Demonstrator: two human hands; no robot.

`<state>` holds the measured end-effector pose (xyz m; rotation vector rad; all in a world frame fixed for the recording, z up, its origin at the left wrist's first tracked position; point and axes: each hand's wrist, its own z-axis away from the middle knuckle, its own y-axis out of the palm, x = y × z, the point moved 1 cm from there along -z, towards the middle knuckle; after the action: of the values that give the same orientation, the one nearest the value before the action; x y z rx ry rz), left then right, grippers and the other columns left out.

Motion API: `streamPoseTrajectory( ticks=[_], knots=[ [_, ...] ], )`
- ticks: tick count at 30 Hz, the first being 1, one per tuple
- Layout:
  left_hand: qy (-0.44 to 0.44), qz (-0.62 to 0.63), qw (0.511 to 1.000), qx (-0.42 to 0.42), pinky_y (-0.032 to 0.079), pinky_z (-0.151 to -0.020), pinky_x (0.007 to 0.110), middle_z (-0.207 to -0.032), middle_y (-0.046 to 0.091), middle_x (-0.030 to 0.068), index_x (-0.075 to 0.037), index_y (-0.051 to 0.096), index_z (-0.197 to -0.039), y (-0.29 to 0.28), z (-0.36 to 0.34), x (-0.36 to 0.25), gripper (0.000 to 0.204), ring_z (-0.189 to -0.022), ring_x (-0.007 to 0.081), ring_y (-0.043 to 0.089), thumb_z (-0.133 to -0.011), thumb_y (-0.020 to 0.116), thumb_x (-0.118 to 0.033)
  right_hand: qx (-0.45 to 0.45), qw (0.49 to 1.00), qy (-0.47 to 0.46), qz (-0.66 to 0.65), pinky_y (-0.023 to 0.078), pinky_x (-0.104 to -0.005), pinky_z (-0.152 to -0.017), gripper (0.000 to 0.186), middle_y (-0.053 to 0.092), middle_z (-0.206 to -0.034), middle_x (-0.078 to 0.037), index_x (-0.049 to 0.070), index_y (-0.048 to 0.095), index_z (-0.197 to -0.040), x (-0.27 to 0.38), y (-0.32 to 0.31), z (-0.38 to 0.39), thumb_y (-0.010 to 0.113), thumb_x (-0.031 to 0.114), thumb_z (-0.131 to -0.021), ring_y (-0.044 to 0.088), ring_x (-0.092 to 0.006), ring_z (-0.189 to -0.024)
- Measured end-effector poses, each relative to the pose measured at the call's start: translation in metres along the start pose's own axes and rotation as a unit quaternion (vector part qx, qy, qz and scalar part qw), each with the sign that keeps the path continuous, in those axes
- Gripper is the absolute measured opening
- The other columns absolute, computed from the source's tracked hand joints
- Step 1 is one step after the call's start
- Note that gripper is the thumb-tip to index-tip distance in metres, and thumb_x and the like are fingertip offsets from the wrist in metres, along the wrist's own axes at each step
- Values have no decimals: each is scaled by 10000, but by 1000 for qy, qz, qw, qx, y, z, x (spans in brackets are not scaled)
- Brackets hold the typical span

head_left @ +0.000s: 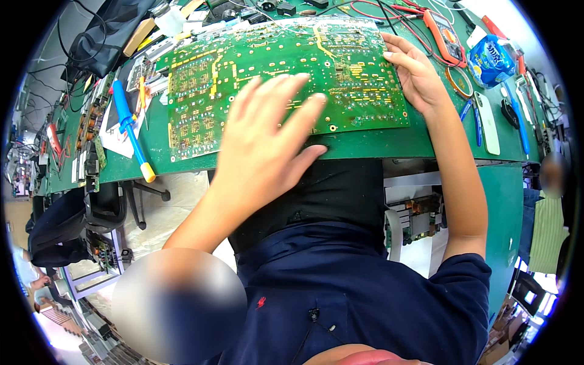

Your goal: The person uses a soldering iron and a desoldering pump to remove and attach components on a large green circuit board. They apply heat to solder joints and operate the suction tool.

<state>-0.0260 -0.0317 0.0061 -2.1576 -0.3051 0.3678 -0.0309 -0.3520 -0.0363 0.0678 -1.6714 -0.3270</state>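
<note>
A large green circuit board with gold pads and rows of small parts lies on the green workbench in front of me. My left hand is over its near edge, palm down with the fingers spread; whether the fingertips touch the board cannot be made out. At the board's right edge is my right hand, with thumb and fingers closed on the upper right side. The fingers behind the board are partly hidden.
A blue desoldering pump with a yellow tip lies left of the board. An orange multimeter with red leads, a blue packet, a roll of tape, a pale green phone and blue pens lie to the right.
</note>
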Motion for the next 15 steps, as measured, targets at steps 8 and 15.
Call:
streamPoseTrajectory(
  ticks=[8, 15],
  knots=[
    [110, -52, 992, -36, 485, -1008, 473, -1201, 630, 121, -64, 659, -1160, 39, -15, 2, 398, -1100, 306, 613, -765, 709, -87, -16, 997, 9, -81, 583, -334, -890, 398, 629, -1250, -160, -60, 517, -1339, 7, -3, 0, 495, 70, -964, 655, -215, -1053],
    [143, 0, 984, -106, 555, -870, 425, -1019, 643, 96, -40, 674, -991, 41, -8, 0, 286, -957, 288, 641, -706, 691, -68, -12, 998, -7, -63, 602, -309, -797, 364, 647, -1221, -152, -55, 543, -1306, 16, -3, 4, 496, 74, -969, 675, -189, -1038]
  ],
)
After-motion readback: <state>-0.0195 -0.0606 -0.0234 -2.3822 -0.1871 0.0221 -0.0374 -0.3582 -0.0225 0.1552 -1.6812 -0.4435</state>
